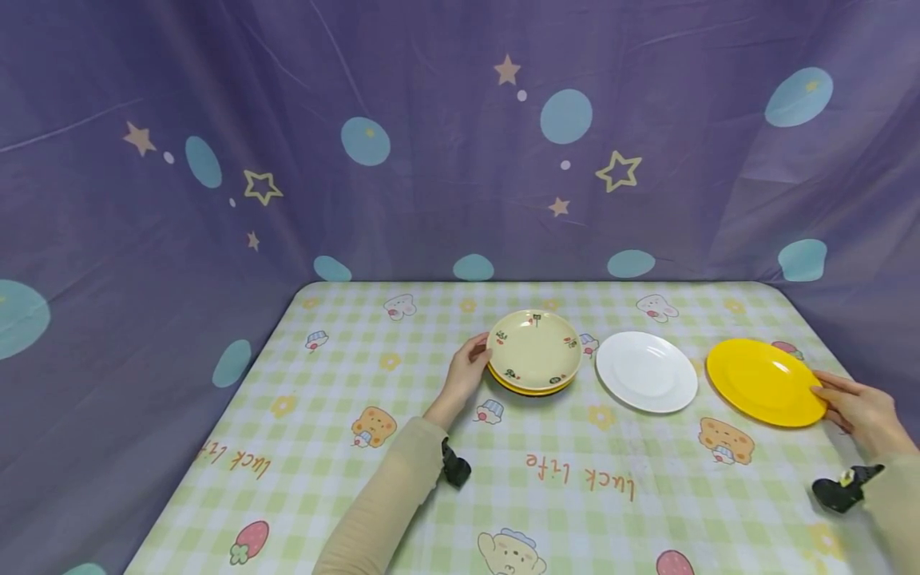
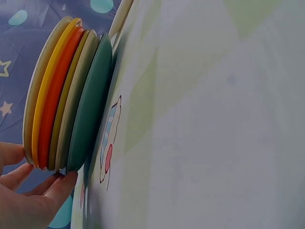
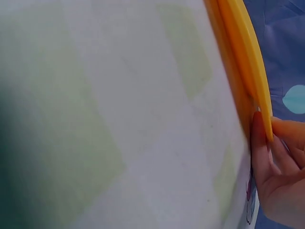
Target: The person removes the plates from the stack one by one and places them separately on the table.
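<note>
My left hand (image 1: 467, 369) holds the left side of a stack of round plates. On top of the stack is a cream plate (image 1: 534, 350) with small printed motifs near its rim. Yellow, orange, olive and pale rims show beneath it in the left wrist view, above a dark green plate (image 2: 90, 105) at the bottom. Fingertips reach that lowest rim, with the thumb up at the cream one. At the far right, my right hand (image 1: 866, 411) pinches the near right rim of a yellow plate (image 1: 765, 382), thumb above and fingers underneath.
A white plate (image 1: 645, 372) lies between the stack and the yellow plate. The table wears a green-and-white checked cloth (image 1: 431, 511) with cartoon prints. A purple curtain (image 1: 446, 200) with stars and blue ovals hangs behind the table's far edge.
</note>
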Demonstrator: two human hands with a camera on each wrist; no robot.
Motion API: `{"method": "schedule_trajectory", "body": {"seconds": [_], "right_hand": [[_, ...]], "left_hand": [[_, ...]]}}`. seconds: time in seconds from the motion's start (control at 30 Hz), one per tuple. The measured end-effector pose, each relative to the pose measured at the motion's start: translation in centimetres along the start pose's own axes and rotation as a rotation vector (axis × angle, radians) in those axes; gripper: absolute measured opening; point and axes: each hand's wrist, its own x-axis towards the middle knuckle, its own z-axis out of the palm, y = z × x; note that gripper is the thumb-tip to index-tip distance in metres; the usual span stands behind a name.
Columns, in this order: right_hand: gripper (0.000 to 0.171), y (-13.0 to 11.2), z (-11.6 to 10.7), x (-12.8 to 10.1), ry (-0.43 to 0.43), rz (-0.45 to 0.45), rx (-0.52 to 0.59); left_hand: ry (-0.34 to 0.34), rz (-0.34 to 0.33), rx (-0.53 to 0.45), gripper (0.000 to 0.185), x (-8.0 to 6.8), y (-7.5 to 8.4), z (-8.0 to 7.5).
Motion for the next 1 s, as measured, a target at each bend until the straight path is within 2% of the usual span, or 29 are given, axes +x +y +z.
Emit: {"method": "schedule_trajectory", "body": {"seconds": [0.07,0.1,0.2,0.53,0.67,0.83,1.0], "right_hand": [[0.058,-0.1,0.2,0.0,0.038,-0.001,-0.079],[0.057,-0.1,0.3,-0.1,0.054,-0.007,-0.101],[0.056,-0.2,0.4,0.0,0.08,-0.039,-0.156],[0.051,-0.8,0.4,0.4,0.158,-0.182,-0.427],[0.049,-2.4,0.8,-0.4,0.142,-0.249,-0.443],[0.055,-4.9,2.2,-2.1,0.053,-0.261,-0.393],[0.053,-3.6,3.8,1.4,0.049,-0.369,-0.415]], "left_hand": [[0.0,-0.013,0.006,0.037,0.0,0.1,0.0],[-0.004,-0.037,0.002,0.038,0.2,0.1,0.1],[-0.004,-0.052,0.007,0.039,0.4,0.1,0.1],[-0.01,-0.054,0.017,0.039,0.3,0.2,0.0],[-0.004,-0.052,0.024,0.039,0.3,0.2,0.1],[0.002,-0.067,0.034,0.04,0.4,0.2,0.1],[0.005,-0.069,0.039,0.039,0.3,0.2,0.1]]}}
